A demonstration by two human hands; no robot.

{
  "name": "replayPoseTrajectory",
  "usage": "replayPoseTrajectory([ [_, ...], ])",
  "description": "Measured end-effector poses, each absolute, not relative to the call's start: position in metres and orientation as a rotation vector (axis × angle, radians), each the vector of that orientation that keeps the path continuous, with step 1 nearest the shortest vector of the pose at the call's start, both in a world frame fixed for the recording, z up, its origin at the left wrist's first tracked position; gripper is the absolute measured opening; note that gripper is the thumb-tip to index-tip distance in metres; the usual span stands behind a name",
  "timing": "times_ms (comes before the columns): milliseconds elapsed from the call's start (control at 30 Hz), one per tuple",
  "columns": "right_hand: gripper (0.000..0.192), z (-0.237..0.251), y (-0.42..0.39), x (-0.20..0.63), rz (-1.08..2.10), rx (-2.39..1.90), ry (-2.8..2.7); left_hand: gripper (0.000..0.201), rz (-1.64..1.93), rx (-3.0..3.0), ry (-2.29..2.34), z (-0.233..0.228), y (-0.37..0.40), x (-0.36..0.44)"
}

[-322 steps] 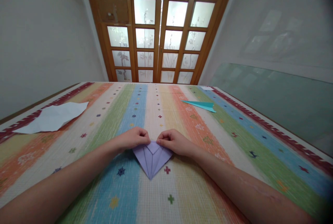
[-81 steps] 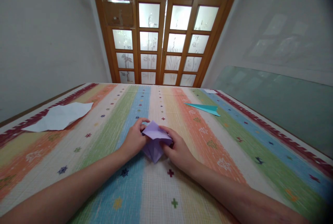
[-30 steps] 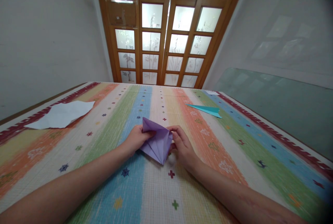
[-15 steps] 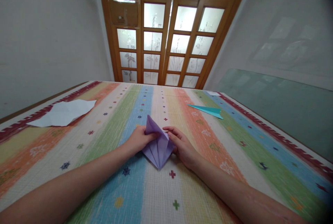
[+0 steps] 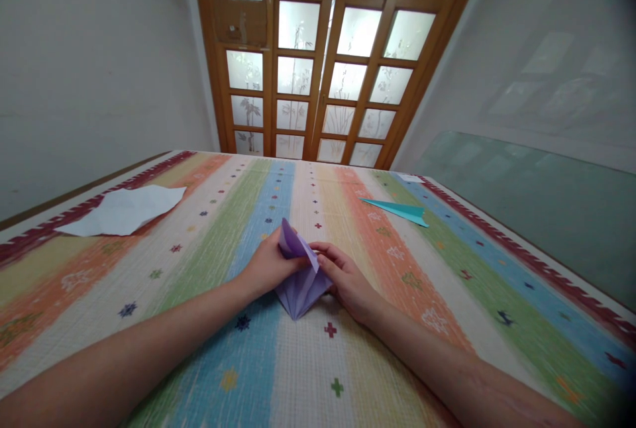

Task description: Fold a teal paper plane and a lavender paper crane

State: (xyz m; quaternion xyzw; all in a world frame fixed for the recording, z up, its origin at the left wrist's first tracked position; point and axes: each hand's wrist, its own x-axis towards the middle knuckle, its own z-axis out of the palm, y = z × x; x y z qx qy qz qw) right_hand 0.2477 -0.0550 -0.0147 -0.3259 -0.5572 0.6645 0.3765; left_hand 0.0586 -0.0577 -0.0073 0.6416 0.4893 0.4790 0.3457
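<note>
A folded purple paper (image 5: 300,282) rests with its point toward me on the striped cloth (image 5: 209,229). My left hand (image 5: 265,267) grips its left side, thumb on the raised flap. My right hand (image 5: 348,279) holds the right side, fingertips pressing the top flap inward. The two halves stand partly folded together along the middle crease, and the far corner sticks up between my hands.
A creased white sheet (image 5: 124,211) lies at the far left of the cloth. A teal paper plane (image 5: 397,210) lies at the far right. A wooden glazed door (image 5: 322,70) stands beyond the table. A green glass panel (image 5: 521,196) leans along the right wall.
The purple paper was flat on the cloth with both hands pressing its top edge; it has since been lifted and its two sides brought closer together. The view has shifted slightly.
</note>
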Motion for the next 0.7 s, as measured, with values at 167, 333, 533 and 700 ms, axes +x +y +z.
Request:
replayPoseTrajectory([
  [167, 0.038, -0.0177, -0.0544, 0.2469, 1.687, -0.846, -1.441, 0.031, 1.256, 1.689, 1.288, -0.0042, -0.0597, 0.0595],
  [333, 0.039, -0.0189, -0.0563, 0.2457, 1.718, -0.821, -1.419, 0.016, 1.253, 1.676, 1.277, -0.0028, -0.0597, 0.059],
  [533, 0.047, -0.0151, -0.0595, 0.2452, 1.773, -0.766, -1.487, 0.01, 1.306, 1.642, 1.269, -0.0049, -0.0587, 0.057],
  [700, 0.044, -0.0157, -0.0591, 0.246, 1.75, -0.778, -1.463, 0.008, 1.296, 1.636, 1.227, -0.003, -0.0585, 0.0584],
])
